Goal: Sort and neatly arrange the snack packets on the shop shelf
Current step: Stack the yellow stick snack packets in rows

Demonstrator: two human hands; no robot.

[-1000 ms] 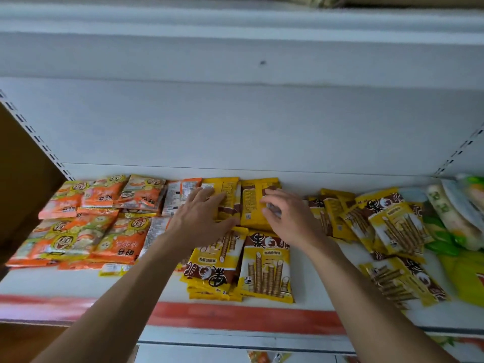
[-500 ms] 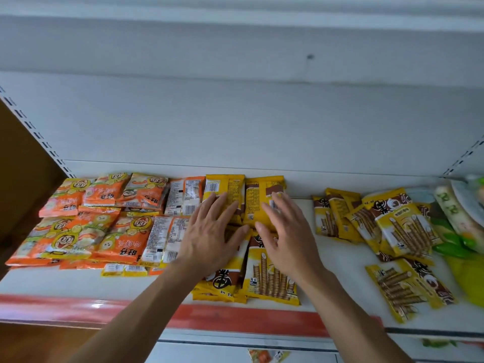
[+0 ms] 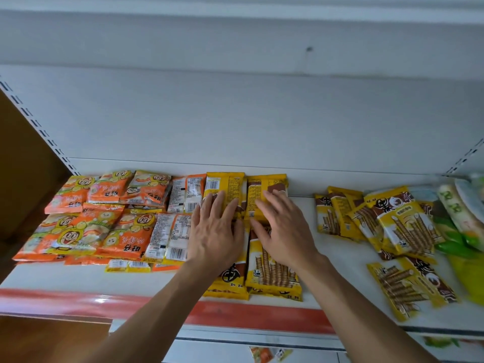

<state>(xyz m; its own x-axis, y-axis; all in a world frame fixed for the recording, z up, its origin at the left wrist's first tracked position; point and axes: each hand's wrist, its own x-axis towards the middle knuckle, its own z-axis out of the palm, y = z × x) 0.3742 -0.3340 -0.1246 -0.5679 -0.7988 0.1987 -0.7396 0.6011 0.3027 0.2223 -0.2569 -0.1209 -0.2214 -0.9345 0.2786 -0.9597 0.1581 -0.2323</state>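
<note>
- Head view, nearest: the red shelf edge (image 3: 235, 314), with two front yellow packets (image 3: 272, 273) side by side just behind it.
- The left hand (image 3: 216, 231) and right hand (image 3: 284, 231) press flat on the yellow packets, fingers straight and spread (gripping nothing).
- Two rear yellow packets (image 3: 225, 182) lie under the fingertips, at the back wall.
- Orange packets (image 3: 78, 231) lie in rows to the left; loose yellow packets (image 3: 403, 226) lie scattered to the right.

Left hand (image 3: 215, 233) flat on yellow wafer packets (image 3: 272, 268); right hand (image 3: 285, 233) flat beside it; orange packets (image 3: 78, 231) left; loose yellow packets (image 3: 403, 226) right on shelf (image 3: 340, 271).
</note>
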